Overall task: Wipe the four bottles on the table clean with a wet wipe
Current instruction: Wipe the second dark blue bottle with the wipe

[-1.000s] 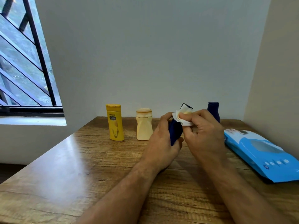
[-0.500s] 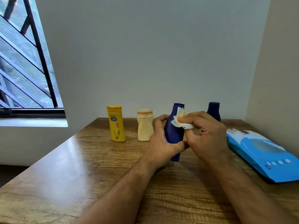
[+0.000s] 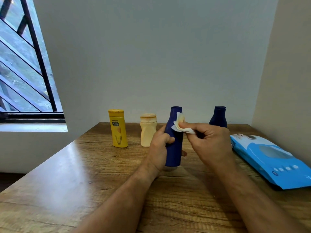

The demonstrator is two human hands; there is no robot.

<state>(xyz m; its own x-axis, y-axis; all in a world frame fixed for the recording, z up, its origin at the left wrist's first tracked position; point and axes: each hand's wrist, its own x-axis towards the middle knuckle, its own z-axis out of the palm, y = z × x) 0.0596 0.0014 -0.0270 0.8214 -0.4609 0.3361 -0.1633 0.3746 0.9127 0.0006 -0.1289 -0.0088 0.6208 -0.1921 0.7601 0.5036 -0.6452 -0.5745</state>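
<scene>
The left hand (image 3: 159, 148) fingers grip the upright blue bottle (image 3: 174, 145) low; right hand (image 3: 212, 143) fingers pinch the wipe (image 3: 179, 124) against its neck, so wiping likely runs down its upright length.

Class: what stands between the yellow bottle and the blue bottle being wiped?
In the head view, the cream bottle stands between the yellow bottle and the held blue bottle.

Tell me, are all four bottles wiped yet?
Not yet. The left hand holds a dark blue bottle while the right hand rubs its neck with the wet wipe. The wipe looks stained. Whether the yellow bottle, cream bottle and other blue bottle are clean, I can't tell.
</scene>
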